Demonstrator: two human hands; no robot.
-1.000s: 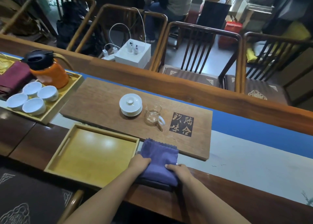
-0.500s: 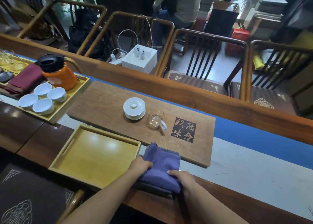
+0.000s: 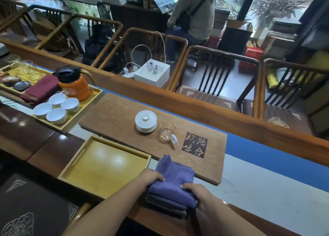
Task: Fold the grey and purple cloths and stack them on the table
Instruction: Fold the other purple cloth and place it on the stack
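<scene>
Purple cloth, folded, lies on top of a darker folded layer, likely the grey cloth, at the near edge of the counter, dead ahead at 12 o'clock from the person. Left hand clasps the stack's 9 o'clock side, fingers curled over the top edge; right hand clasps the 3 o'clock side, thumb on top, fingers hidden below. Both hands are pinching the cloth stack between them, not spread flat. The stack's long axis runs from roughly 11 o'clock, where a loose purple corner laps onto the wooden board, toward 5 o'clock at the counter's lip. Empty yellow tray sits just beside the stack at 9 o'clock; lidded white cup and glass pitcher stand well apart at 12 o'clock. Both hands equally near; judgement: stacking looks nearly done, and the next move likely only squares the far corner, best reached by the left hand.
</scene>
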